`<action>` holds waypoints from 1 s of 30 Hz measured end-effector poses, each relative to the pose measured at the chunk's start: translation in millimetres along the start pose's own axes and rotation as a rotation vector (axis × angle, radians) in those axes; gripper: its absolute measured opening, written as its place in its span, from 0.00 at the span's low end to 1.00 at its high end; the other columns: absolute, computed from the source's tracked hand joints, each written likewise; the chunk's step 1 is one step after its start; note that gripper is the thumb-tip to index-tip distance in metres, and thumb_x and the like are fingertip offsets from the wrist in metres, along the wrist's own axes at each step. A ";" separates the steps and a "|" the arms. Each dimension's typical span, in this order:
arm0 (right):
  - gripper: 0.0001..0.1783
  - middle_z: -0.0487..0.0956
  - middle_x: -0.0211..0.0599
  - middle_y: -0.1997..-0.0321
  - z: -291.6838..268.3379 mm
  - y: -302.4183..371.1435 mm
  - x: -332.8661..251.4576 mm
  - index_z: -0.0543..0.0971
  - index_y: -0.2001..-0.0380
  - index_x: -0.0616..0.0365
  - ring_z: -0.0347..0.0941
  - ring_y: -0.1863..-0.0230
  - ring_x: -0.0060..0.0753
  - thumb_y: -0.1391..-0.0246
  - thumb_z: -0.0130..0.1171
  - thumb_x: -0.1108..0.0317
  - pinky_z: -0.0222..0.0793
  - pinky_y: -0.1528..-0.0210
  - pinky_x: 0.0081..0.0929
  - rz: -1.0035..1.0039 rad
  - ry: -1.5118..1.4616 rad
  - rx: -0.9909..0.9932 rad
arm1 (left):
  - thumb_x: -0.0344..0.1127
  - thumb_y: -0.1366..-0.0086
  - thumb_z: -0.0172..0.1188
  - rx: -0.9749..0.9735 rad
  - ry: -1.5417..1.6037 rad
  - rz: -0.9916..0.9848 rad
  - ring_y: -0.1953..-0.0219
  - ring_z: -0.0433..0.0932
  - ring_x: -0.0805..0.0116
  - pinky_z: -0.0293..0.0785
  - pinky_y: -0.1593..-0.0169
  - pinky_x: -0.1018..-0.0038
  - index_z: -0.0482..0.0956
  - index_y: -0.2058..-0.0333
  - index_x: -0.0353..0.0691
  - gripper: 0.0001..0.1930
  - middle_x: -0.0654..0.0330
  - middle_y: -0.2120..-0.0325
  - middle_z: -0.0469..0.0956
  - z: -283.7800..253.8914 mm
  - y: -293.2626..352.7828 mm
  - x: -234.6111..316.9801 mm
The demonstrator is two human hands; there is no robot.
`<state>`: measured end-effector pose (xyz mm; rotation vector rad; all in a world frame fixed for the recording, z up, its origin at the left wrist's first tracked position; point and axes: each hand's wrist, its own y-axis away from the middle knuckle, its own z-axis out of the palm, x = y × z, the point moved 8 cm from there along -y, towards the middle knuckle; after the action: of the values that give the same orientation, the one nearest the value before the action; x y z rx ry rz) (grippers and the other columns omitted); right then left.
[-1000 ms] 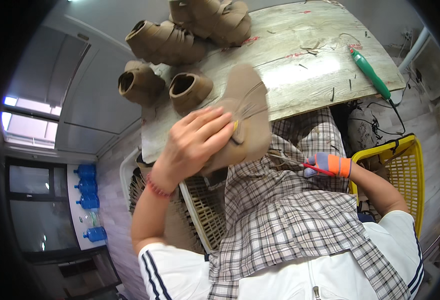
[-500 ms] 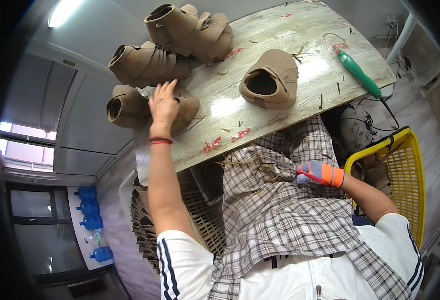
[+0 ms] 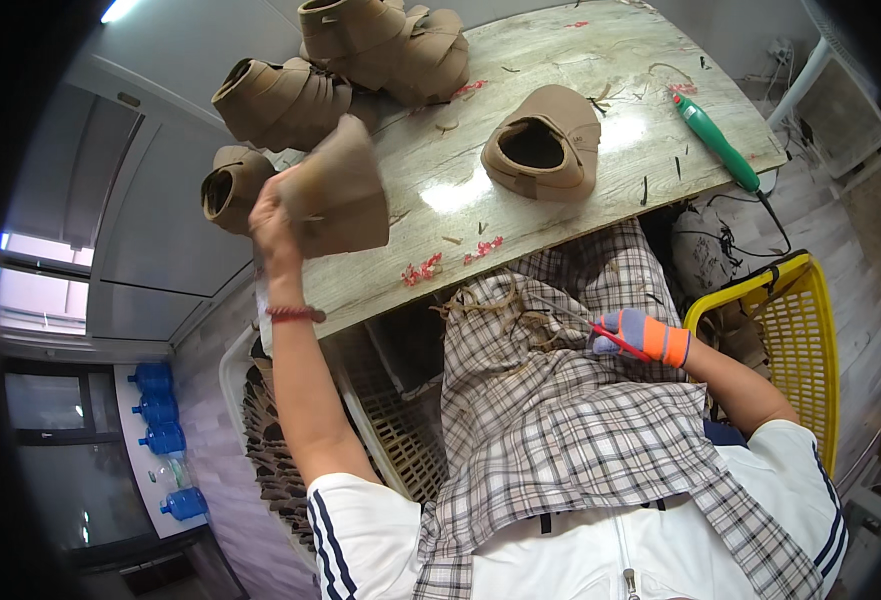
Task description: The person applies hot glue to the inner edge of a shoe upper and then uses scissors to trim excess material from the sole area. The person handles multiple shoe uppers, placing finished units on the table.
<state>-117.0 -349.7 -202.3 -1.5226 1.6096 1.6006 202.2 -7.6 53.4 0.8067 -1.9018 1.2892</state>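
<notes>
Near the left side of the table, my left hand [image 3: 276, 222] grips a brown cap [image 3: 335, 195], lifted and slightly blurred by motion. Its fingers close on the cap's left edge. My right hand [image 3: 625, 335], in a grey and orange glove, rests over my lap, closed on red-handled scissors [image 3: 620, 341] whose blades point up and left. Nested brown caps [image 3: 285, 102] form stacks at the table's far left, and another brown cap [image 3: 232, 190] sits just beyond my left hand. A single brown cap [image 3: 545, 140] lies mid-table with its dark opening towards me.
A green corded hand tool [image 3: 717, 145] lies at the table's [image 3: 520, 50] right. Thread scraps and red bits are scattered across it. To my right stands a yellow basket [image 3: 810, 330]; a crate [image 3: 400, 440] stands under the table at left. Cut strips lie on my checked apron [image 3: 560, 440].
My left hand has taken hold of a brown cap from the left group and lifted it, shifting slightly left and nearer. My right hand stays with the scissors over my lap.
</notes>
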 end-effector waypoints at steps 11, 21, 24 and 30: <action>0.21 0.81 0.47 0.65 -67.7 34.8 -92.7 0.79 0.56 0.56 0.79 0.63 0.52 0.49 0.69 0.56 0.75 0.61 0.38 -0.208 0.601 0.492 | 0.34 0.28 0.56 0.307 0.828 -0.540 0.43 0.75 0.62 0.73 0.40 0.63 0.67 0.38 0.35 0.23 0.55 0.43 0.74 72.0 254.9 -50.8; 0.19 0.78 0.37 0.67 -2.6 -13.0 -122.1 0.78 0.63 0.50 0.75 0.62 0.42 0.58 0.72 0.58 0.69 0.55 0.38 -0.590 1.048 0.319 | 0.35 0.32 0.63 0.471 1.015 -0.807 0.51 0.78 0.71 0.78 0.53 0.74 0.73 0.45 0.37 0.19 0.61 0.52 0.79 136.4 336.0 -64.4; 0.20 0.78 0.36 0.68 10.3 -26.6 -123.0 0.78 0.62 0.49 0.75 0.62 0.40 0.58 0.72 0.55 0.68 0.58 0.36 -0.615 1.086 0.304 | 0.34 0.33 0.65 0.526 1.019 -0.821 0.59 0.78 0.78 0.77 0.60 0.79 0.77 0.51 0.39 0.14 0.64 0.60 0.80 141.7 333.0 -53.8; 0.22 0.78 0.36 0.67 24.9 -33.0 -131.1 0.78 0.62 0.50 0.75 0.62 0.40 0.58 0.72 0.54 0.69 0.58 0.36 -0.613 1.215 0.356 | 0.35 0.35 0.67 0.576 1.014 -0.903 0.61 0.78 0.76 0.77 0.62 0.78 0.78 0.52 0.39 0.15 0.65 0.60 0.80 146.4 339.1 -49.7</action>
<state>-56.0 -267.4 -110.6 -2.5839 1.4719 -0.0566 -69.6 -33.9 -200.2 0.8691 -0.2743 1.2417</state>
